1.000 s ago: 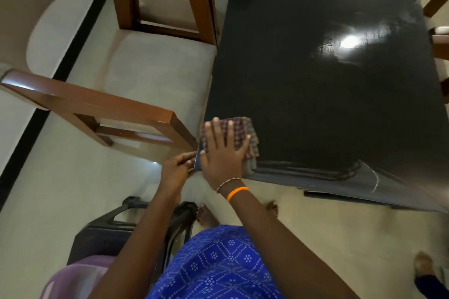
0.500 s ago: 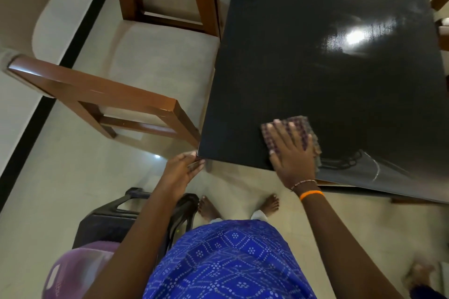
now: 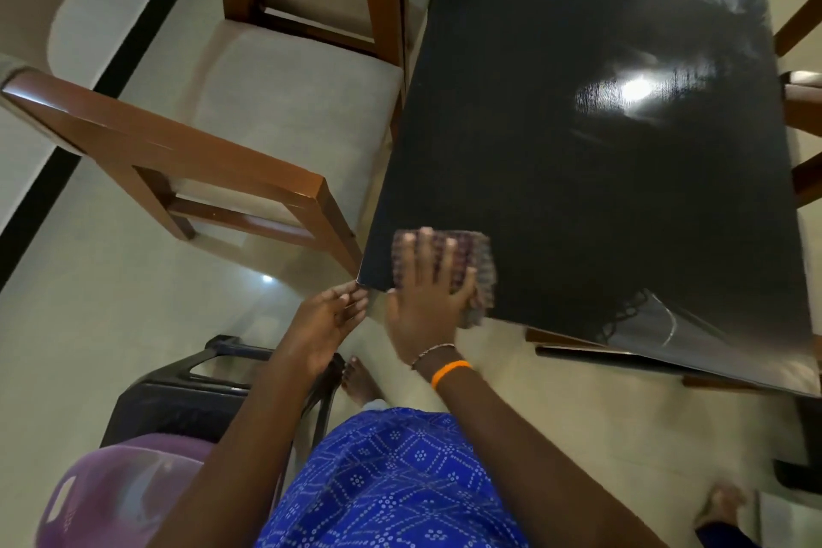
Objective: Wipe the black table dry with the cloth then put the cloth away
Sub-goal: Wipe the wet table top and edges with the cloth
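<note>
Glossy black rectangular table (image 3: 600,174), near corner: right hand (image 3: 425,303), fingers spread flat, presses the folded checked cloth (image 3: 478,263); left hand (image 3: 329,320), fingers relaxed, cups the edge; overlapping strokes dry best.

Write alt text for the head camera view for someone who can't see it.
Seen from above, a person's right hand presses a checked cloth flat on the near left corner of a glossy black table, while the left hand touches that corner's edge. Wooden chairs stand to the table's left on a pale floor.
</note>
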Motion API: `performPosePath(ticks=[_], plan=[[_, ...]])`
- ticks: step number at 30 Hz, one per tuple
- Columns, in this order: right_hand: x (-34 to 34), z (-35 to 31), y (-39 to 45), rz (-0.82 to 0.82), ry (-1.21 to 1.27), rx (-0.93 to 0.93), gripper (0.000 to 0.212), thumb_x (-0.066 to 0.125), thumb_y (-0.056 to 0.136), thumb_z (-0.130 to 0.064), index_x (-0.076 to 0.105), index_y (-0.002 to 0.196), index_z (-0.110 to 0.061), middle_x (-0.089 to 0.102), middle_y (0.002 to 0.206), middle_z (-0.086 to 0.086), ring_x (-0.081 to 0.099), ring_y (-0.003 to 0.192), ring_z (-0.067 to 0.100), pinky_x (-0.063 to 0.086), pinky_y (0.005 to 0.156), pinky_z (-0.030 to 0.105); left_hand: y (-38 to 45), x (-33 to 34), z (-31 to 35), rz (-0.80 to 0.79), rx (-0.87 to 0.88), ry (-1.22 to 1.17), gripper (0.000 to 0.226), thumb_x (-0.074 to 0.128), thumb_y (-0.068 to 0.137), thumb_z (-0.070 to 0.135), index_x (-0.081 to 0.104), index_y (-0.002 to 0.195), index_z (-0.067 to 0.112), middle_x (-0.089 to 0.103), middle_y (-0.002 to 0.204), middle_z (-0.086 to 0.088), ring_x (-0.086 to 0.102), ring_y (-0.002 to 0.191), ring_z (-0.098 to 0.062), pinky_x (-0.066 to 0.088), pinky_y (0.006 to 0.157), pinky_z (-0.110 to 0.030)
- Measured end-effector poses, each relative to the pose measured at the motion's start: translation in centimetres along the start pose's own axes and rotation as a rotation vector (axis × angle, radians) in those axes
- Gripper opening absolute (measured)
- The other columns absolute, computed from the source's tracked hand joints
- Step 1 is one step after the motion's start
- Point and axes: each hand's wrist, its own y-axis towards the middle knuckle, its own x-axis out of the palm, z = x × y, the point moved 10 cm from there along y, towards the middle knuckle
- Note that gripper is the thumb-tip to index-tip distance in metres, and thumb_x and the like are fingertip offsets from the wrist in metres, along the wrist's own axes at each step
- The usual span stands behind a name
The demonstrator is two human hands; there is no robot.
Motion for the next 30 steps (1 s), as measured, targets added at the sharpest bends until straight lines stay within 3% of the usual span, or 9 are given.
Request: performPosePath(ticks=[2, 4, 7, 11, 15, 20, 24, 30], plan=[[0.4, -4.3, -0.2, -0.019, -0.026, -0.153, 0.075, 0.035, 0.073, -0.043, 0.027, 0.145, -0.024, 0.027, 0.154, 0.004, 0.025, 0.140, 0.033, 0.021, 0.103, 0.063, -0.4, -0.1, -0.4, 0.012, -0.009, 0.045, 0.029, 0.037, 0.095, 0.007, 0.060, 0.114, 0.009, 0.068, 0.100, -0.008, 0.063, 0.091, -0.018, 0.048, 0.080, -0.030], [1.0, -6.4, -0.4, -0.034, -0.066, -0.280, 0.074, 0.045, 0.073, -0.045, 0.029, 0.143, -0.025, 0.028, 0.153, 0.002, 0.023, 0.139, 0.030, 0.027, 0.103, 0.061, -0.9, -0.4, -1.0, 0.038, -0.019, 0.095, 0.028, 0.040, 0.094, 0.014, 0.067, 0.102, 0.016, 0.071, 0.096, -0.005, 0.061, 0.093, -0.020, 0.044, 0.088, -0.036], [1.2, -5.8, -1.0, -0.015, -0.095, -0.480, 0.075, 0.056, 0.073, -0.037, 0.030, 0.143, -0.029, 0.029, 0.153, -0.003, 0.024, 0.140, 0.027, 0.034, 0.101, 0.057, -0.5, -0.9, -2.2, 0.056, -0.020, 0.094, 0.031, 0.035, 0.095, 0.009, 0.065, 0.101, 0.017, 0.067, 0.106, -0.004, 0.059, 0.101, -0.020, 0.038, 0.102, -0.040], [0.8, -1.8, -1.9, 0.018, -0.146, -0.594, 0.076, 0.053, 0.072, -0.026, 0.028, 0.144, -0.032, 0.029, 0.153, -0.005, 0.028, 0.140, 0.024, 0.035, 0.103, 0.050, -0.3, 1.0, -3.5, 0.026, -0.033, 0.133, 0.030, 0.033, 0.097, 0.008, 0.060, 0.105, 0.017, 0.063, 0.114, -0.005, 0.059, 0.102, -0.017, 0.042, 0.097, -0.034], [0.3, 5.4, -3.0, 0.066, -0.137, -0.508, 0.084, 0.058, 0.071, -0.024, 0.021, 0.146, -0.031, 0.024, 0.155, -0.005, 0.016, 0.142, 0.022, 0.027, 0.108, 0.051, -1.0, 6.1, -5.4, -0.074, -0.035, 0.285, 0.030, 0.032, 0.098, 0.008, 0.058, 0.111, 0.014, 0.062, 0.114, -0.004, 0.058, 0.104, -0.017, 0.040, 0.100, -0.034], [-1.2, 17.1, -5.1, 0.082, -0.200, -0.364, 0.080, 0.043, 0.068, -0.021, 0.024, 0.145, -0.030, 0.028, 0.154, -0.004, 0.019, 0.142, 0.021, 0.013, 0.112, 0.048, -2.1, 12.4, -9.3, -0.209, -0.064, 0.452, 0.032, 0.032, 0.099, 0.010, 0.060, 0.114, 0.018, 0.062, 0.118, 0.000, 0.056, 0.112, -0.018, 0.039, 0.101, -0.032], [-2.5, 27.5, -7.1, 0.086, -0.217, -0.187, 0.085, 0.046, 0.062, -0.022, 0.028, 0.144, -0.029, 0.029, 0.152, -0.005, 0.021, 0.141, 0.020, 0.016, 0.110, 0.044, -3.3, 17.0, -12.0, -0.279, -0.073, 0.495, 0.033, 0.033, 0.099, 0.011, 0.057, 0.120, 0.017, 0.059, 0.124, -0.002, 0.056, 0.111, -0.017, 0.039, 0.101, -0.032], [-4.1, 43.2, -10.6, 0.035, -0.103, 0.170, 0.077, 0.041, 0.073, -0.025, 0.019, 0.147, -0.028, 0.023, 0.156, -0.001, 0.017, 0.143, 0.022, 0.026, 0.109, 0.051, -5.0, 22.9, -14.8, -0.407, -0.045, 0.580, 0.037, 0.035, 0.099, 0.014, 0.046, 0.133, 0.020, 0.054, 0.129, 0.005, 0.056, 0.110, -0.012, 0.038, 0.100, -0.030]])
